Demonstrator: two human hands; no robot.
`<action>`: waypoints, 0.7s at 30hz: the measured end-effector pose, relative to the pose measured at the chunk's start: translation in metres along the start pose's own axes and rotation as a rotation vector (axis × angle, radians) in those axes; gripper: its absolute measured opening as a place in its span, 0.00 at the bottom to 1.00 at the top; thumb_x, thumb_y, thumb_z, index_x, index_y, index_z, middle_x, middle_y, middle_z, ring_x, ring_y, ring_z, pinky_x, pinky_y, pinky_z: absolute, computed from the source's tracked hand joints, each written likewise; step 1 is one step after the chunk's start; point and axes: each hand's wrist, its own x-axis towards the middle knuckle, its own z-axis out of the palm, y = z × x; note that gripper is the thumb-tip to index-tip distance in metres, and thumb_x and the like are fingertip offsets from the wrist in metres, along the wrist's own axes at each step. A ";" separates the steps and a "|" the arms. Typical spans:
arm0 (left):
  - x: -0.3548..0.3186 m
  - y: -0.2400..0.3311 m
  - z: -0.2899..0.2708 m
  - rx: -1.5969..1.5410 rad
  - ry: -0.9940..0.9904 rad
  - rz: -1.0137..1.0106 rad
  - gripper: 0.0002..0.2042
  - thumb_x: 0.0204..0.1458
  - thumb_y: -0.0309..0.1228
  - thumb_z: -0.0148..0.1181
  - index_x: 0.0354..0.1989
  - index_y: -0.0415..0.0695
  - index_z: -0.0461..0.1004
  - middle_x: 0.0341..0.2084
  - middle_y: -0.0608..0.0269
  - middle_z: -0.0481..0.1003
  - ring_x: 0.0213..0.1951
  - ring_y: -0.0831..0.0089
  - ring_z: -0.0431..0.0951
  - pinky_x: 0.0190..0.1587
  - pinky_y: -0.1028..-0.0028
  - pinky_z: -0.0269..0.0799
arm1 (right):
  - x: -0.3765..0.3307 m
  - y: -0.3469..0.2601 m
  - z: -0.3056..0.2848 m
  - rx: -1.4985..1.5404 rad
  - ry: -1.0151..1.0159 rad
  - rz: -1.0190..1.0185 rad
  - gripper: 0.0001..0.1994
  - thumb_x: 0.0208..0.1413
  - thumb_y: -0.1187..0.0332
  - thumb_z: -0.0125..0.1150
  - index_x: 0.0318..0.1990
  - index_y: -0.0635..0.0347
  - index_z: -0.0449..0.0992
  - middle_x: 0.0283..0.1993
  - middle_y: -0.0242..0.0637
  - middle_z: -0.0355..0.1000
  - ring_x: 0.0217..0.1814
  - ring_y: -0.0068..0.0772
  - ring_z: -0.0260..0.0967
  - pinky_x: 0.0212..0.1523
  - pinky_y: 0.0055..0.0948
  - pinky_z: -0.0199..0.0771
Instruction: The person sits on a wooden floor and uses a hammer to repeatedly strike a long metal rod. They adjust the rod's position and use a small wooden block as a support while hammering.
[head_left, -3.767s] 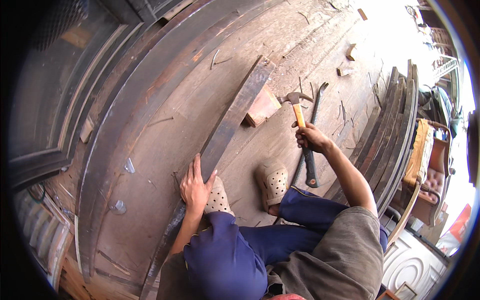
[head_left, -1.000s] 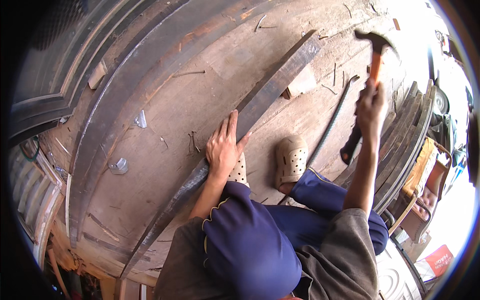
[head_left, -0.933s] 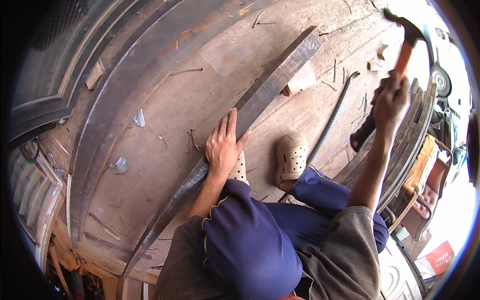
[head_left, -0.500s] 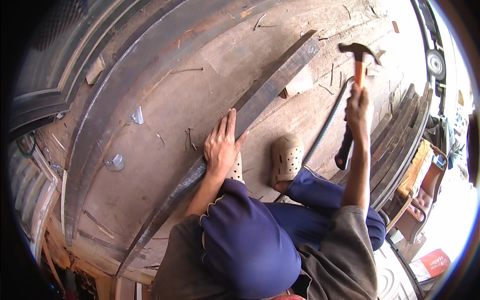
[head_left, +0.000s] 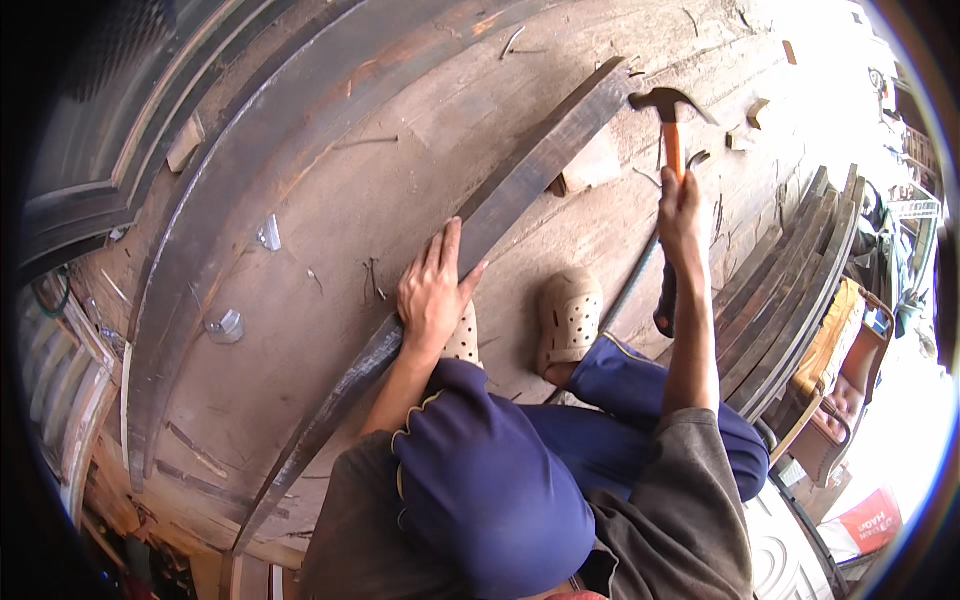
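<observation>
A worn, dusty floor [head_left: 250, 375] strewn with bent nails [head_left: 368, 140] spreads under the work, with glaring daylight washing out the upper right. The left hand [head_left: 430, 300] lies spread over the long dark plank [head_left: 535, 170], pressing rather than gripping, much where it was a moment ago. The right hand [head_left: 685, 220] is wrapped around the hammer [head_left: 673, 150], which has swung inward from its raised place farther right; its head is now just beside the plank's far end, though whether they touch I cannot tell. That seems to bring the tool within striking range while the left hand steadies the wood. The plank slants across the floor, a wood block [head_left: 592, 165] by its far part. Farther right lie a pry bar [head_left: 630, 287] and stacked planks [head_left: 800, 290].
</observation>
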 end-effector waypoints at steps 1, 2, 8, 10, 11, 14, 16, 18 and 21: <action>-0.006 0.000 -0.001 0.004 -0.023 -0.025 0.34 0.51 0.52 0.59 0.63 0.47 0.61 0.49 0.52 0.74 0.41 0.54 0.79 0.41 0.63 0.76 | -0.002 -0.014 -0.019 0.065 -0.109 0.195 0.15 0.65 0.60 0.44 0.43 0.64 0.68 0.24 0.44 0.70 0.17 0.27 0.66 0.15 0.29 0.66; -0.001 0.000 -0.004 0.010 -0.022 -0.034 0.34 0.51 0.51 0.59 0.63 0.47 0.61 0.49 0.52 0.74 0.42 0.54 0.79 0.41 0.63 0.76 | 0.008 -0.017 -0.035 0.139 -0.068 0.199 0.14 0.66 0.60 0.43 0.44 0.63 0.68 0.23 0.40 0.70 0.16 0.23 0.65 0.14 0.26 0.65; 0.001 0.004 0.003 -0.009 -0.020 -0.014 0.34 0.51 0.51 0.59 0.63 0.46 0.60 0.49 0.53 0.74 0.41 0.54 0.79 0.40 0.63 0.76 | 0.034 -0.065 -0.111 0.530 0.622 -0.058 0.15 0.68 0.57 0.40 0.35 0.59 0.62 0.19 0.27 0.61 0.15 0.18 0.58 0.13 0.20 0.59; -0.001 -0.002 0.001 0.012 -0.011 -0.016 0.34 0.51 0.51 0.58 0.64 0.46 0.60 0.49 0.52 0.74 0.41 0.54 0.79 0.40 0.63 0.76 | 0.039 -0.059 -0.070 0.547 0.718 -0.163 0.13 0.67 0.62 0.41 0.31 0.59 0.60 0.19 0.30 0.60 0.15 0.20 0.58 0.15 0.22 0.62; 0.003 0.000 -0.002 0.024 -0.026 -0.033 0.34 0.51 0.51 0.58 0.64 0.46 0.60 0.49 0.52 0.74 0.41 0.54 0.79 0.40 0.63 0.76 | 0.044 -0.018 -0.043 0.052 0.645 -0.246 0.07 0.62 0.74 0.43 0.30 0.58 0.64 0.18 0.31 0.64 0.18 0.23 0.68 0.16 0.27 0.66; -0.001 0.007 -0.005 0.002 -0.080 -0.051 0.35 0.51 0.52 0.58 0.64 0.46 0.60 0.48 0.51 0.74 0.41 0.55 0.79 0.40 0.63 0.76 | 0.016 -0.009 0.007 0.025 -0.035 0.112 0.16 0.64 0.56 0.46 0.39 0.64 0.66 0.29 0.60 0.71 0.29 0.64 0.71 0.28 0.48 0.69; 0.001 -0.003 -0.004 -0.008 -0.053 -0.041 0.35 0.52 0.53 0.57 0.64 0.46 0.60 0.48 0.51 0.74 0.41 0.54 0.79 0.40 0.63 0.76 | 0.015 0.018 0.014 0.024 -0.028 0.004 0.17 0.65 0.56 0.44 0.38 0.64 0.68 0.26 0.52 0.72 0.24 0.48 0.72 0.24 0.43 0.70; -0.005 0.001 -0.005 0.000 -0.110 -0.053 0.34 0.53 0.50 0.57 0.64 0.43 0.59 0.50 0.51 0.73 0.46 0.56 0.77 0.45 0.64 0.75 | 0.007 -0.005 -0.023 0.105 -0.087 0.195 0.18 0.66 0.55 0.43 0.39 0.64 0.68 0.23 0.44 0.71 0.21 0.35 0.70 0.20 0.36 0.69; -0.003 -0.001 -0.007 0.009 -0.110 -0.056 0.34 0.52 0.50 0.57 0.64 0.43 0.59 0.51 0.51 0.73 0.47 0.56 0.76 0.46 0.64 0.74 | 0.026 -0.045 -0.087 0.211 0.233 0.190 0.17 0.67 0.53 0.43 0.37 0.56 0.70 0.19 0.27 0.63 0.16 0.17 0.59 0.14 0.22 0.61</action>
